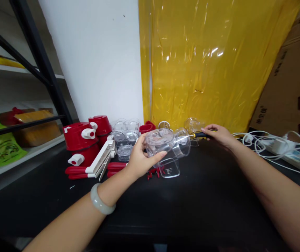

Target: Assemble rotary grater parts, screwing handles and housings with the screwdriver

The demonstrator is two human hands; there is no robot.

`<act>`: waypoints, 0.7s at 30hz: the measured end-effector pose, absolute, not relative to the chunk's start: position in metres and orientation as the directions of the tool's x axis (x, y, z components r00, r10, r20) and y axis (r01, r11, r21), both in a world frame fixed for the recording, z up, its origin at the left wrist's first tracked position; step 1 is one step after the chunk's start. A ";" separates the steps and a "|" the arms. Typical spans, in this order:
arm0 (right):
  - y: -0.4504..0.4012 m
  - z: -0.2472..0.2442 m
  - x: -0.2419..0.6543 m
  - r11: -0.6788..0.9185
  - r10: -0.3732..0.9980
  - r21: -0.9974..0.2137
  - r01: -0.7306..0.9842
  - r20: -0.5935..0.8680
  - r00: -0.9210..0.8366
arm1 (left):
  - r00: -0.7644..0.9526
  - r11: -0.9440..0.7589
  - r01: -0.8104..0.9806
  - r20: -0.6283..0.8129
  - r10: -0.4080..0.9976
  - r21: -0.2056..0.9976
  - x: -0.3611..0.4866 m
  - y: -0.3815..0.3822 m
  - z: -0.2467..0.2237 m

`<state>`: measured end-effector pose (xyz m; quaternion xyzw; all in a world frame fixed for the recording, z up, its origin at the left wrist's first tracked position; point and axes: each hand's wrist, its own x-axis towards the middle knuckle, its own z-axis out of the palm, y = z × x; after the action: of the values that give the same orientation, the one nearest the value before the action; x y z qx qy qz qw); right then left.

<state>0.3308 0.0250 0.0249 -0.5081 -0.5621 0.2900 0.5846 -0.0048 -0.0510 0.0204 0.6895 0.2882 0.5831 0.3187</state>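
A clear plastic housing (pixel 160 140) is held above the black table by my left hand (pixel 142 157), whose fingers and thumb wrap its round part. My right hand (pixel 218 135) grips the black and yellow handle of a screwdriver (pixel 201 134). The screwdriver's thin shaft points left into the open mouth of the housing's clear tube; its tip is too small to make out. Below the housing lie a clear plastic tray (pixel 171 169) and small red parts (pixel 154 172).
Red housings (pixel 80 140) with white knobs, white arms with red handles (pixel 101 159) and clear cups (pixel 124 153) stand at the left. White cables (pixel 260 141) and a power strip (pixel 294 155) lie right. A black-framed shelf (pixel 41 148) is far left; yellow sheeting (pixel 205 70) hangs behind.
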 end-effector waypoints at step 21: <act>0.022 0.045 0.329 0.507 0.857 -0.773 -0.382 0.406 0.316 | 0.184 -0.882 0.237 0.872 0.453 0.407 -0.006 -0.049 0.014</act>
<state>0.3288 0.0218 0.0446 -0.2835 -0.4191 0.4077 0.7601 -0.0057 -0.0492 0.0144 0.7642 0.2256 0.5974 0.0901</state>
